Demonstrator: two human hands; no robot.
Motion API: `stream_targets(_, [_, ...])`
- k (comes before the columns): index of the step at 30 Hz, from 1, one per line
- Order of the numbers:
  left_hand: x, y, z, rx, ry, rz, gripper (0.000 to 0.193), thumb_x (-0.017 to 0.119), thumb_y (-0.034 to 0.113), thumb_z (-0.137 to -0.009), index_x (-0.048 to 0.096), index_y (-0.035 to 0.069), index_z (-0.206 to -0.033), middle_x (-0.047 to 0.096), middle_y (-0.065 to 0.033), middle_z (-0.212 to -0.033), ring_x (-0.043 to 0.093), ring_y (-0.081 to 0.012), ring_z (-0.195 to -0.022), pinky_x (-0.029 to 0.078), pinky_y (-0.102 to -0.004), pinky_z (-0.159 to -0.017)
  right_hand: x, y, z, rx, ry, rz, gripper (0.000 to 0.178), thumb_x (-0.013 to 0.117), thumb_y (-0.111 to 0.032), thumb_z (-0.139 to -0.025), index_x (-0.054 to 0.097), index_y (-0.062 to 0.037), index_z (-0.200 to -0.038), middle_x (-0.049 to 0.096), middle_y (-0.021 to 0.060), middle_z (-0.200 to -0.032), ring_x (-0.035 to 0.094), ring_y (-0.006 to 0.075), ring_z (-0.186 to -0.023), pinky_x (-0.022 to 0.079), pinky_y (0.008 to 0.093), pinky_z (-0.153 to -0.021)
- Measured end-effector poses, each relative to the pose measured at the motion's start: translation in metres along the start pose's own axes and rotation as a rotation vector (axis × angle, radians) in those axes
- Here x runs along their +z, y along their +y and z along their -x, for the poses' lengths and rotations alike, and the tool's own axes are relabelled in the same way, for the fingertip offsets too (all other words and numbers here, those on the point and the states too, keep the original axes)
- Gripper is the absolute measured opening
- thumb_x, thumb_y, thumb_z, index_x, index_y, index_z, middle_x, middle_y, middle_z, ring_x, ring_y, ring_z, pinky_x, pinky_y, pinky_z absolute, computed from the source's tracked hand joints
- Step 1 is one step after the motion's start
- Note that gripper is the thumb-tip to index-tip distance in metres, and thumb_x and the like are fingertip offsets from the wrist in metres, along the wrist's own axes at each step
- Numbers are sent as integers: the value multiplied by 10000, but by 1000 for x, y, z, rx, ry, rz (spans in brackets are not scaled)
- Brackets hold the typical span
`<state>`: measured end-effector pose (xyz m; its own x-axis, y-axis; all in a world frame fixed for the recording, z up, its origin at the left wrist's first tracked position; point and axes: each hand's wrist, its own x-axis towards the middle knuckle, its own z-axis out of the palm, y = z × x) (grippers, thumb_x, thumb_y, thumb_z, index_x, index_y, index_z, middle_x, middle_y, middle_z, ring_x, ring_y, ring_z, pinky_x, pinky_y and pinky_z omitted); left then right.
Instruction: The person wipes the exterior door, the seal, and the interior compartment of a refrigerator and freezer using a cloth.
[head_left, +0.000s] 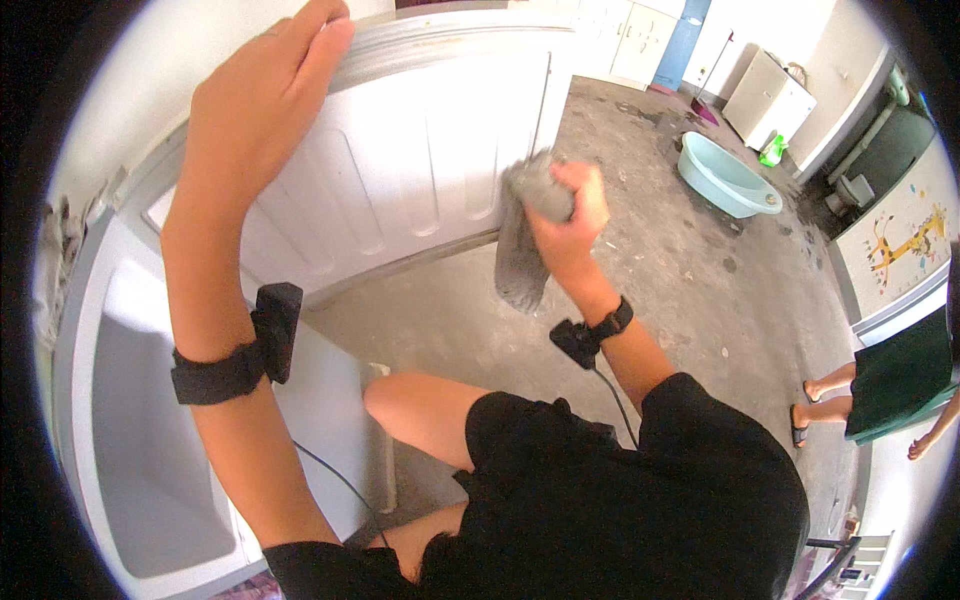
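Observation:
A white door or lid [400, 150] with a ribbed inner panel stands open in front of me. My left hand [262, 100] is closed over its upper edge at the far left, beside the greyish seal strip [450, 38]; some fingertips are hidden behind the edge. A bunched grey cloth [522, 262] is in my right hand [575, 212], its loose end hanging down. The cloth lies at the right end of the panel, slightly blurred; whether it touches cannot be made out. To the left is the white appliance's hollow body [85, 300], which looks like a freezer or refrigerator.
A light-blue plastic tub [715, 182] sits on the stained concrete floor [660, 270]. Behind it are a small white cabinet [765, 100], a green bottle [774, 150] and a purple dustpan [705, 112]. Another person [905, 370] in a dark green garment stands at the right.

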<state>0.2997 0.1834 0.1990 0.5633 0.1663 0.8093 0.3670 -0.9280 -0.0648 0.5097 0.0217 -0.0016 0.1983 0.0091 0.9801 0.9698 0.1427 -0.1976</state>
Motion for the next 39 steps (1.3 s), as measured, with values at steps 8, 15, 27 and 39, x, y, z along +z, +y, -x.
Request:
stream_targets(8, [11, -2, -13, -114, -97, -146, 281, 379, 371, -1026, 571, 186, -1115, 640, -71, -828, 631, -233, -775, 471, -346, -738, 57, -5, -106, 3, 162, 9, 368, 641, 61, -601, 628, -10, -962, 607, 154, -889, 637, 305, -785, 519, 337, -667])
stream_targets(15, [12, 2, -16, -75, -52, -192, 241, 410, 354, -1027, 582, 194, -1085, 627, -43, -753, 626, -210, -704, 470, -334, -676, 51, 3, -19, 74, -61, 32, 312, 659, 10, -594, 647, -19, -905, 624, 133, -804, 645, 319, -720, 511, 369, -616])
stream_targets(27, [17, -2, -15, -166, -51, -222, 247, 435, 376, -1021, 594, 199, -1090, 631, -41, -759, 616, -190, -689, 463, -313, -658, 54, 8, -41, 135, -27, 75, 270, 721, -60, -608, 593, -46, -845, 618, 115, -781, 630, 299, -656, 492, 341, -564])
stream_targets(39, [21, -7, -9, -148, -11, -215, 235, 439, 355, -1014, 601, 201, -1087, 627, -36, -739, 621, -207, -691, 465, -322, -656, 50, 16, -16, 201, -55, 91, 290, 738, -68, -633, 561, -41, -861, 560, 130, -690, 574, 313, -564, 455, 340, -511])
